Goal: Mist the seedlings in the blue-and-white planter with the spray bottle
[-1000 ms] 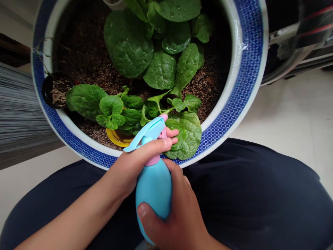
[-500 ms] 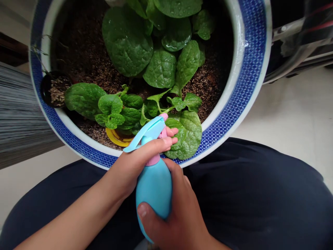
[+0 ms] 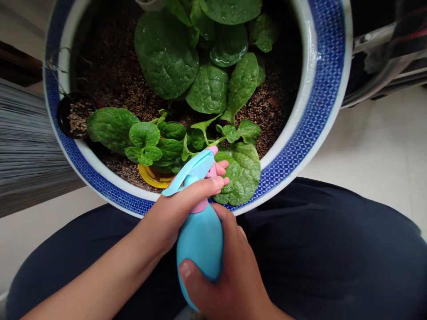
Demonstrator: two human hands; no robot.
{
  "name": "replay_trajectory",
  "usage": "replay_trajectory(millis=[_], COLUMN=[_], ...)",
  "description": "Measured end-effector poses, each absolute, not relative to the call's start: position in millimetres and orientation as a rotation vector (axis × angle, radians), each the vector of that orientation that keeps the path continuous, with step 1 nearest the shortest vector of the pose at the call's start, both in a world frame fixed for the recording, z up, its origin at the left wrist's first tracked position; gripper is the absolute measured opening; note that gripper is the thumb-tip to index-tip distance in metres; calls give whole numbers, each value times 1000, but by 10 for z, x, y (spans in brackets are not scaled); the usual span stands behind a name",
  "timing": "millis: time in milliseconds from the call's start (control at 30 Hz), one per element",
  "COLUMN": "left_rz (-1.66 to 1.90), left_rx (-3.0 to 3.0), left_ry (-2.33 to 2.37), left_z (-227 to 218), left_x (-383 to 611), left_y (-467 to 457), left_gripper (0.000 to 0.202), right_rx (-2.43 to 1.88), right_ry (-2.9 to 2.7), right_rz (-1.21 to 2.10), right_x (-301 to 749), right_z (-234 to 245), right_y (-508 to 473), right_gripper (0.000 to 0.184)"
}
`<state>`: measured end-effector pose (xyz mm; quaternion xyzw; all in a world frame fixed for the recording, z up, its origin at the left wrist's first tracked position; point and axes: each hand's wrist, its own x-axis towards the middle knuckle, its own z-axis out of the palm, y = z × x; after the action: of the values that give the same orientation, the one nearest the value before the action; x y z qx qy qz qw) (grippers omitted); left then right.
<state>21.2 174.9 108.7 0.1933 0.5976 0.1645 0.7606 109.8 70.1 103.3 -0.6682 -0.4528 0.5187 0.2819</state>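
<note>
A light blue spray bottle [image 3: 200,242] with a pink collar and pink nozzle tip points into a large white planter with a blue patterned rim [image 3: 320,89]. My left hand [image 3: 180,209] wraps the bottle's neck, fingers curled round the trigger. My right hand [image 3: 230,275] cups the round body from below, thumb pressed on its front. Wet, broad green leaves [image 3: 167,53] fill the planter over brown soil [image 3: 110,66]. The nozzle sits just above the nearest leaf [image 3: 245,175].
A small black pot of soil [image 3: 75,115] stands at the planter's left inside edge. A yellow dish [image 3: 153,178] lies under the low leaves. My dark-clothed knees [image 3: 333,249] flank the planter on a pale floor [image 3: 383,146]. A metal frame [image 3: 380,35] is at the upper right.
The view has shifted slightly, so planter and bottle sit a little lower and to the right. Both hands keep the same grip on the bottle.
</note>
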Motion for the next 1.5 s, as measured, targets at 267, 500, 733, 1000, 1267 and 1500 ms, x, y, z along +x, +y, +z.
replay_trajectory(millis=[267,500,733,1000,1267,1500], left_rz=[372,365,362,461,272,237], left_rx=[420,433,566,656,857,831], left_ry=[1317,1318,1260,1319,1402,1441], left_z=[1085,1090,1111,1219,1057,1112], left_x=[217,239,250,191,-9,4], left_y=[1754,1749,1763,1624,1470,1421], left_gripper=[62,53,26,25,25,32], right_rx=[-1830,-1831,-1814,-1843,-1845,-1845], right_ry=[-1119,-1113,-1237,-1257,-1117,-1133], right_rz=[1393,1402,1376,1352,1706,1762], right_x=[1049,1072,1146,1049,1001,957], right_z=[1020,1034,1079,1184,1270,1287], right_y=[664,661,713,595,523,489], right_gripper=[60,58,58,60,55,53])
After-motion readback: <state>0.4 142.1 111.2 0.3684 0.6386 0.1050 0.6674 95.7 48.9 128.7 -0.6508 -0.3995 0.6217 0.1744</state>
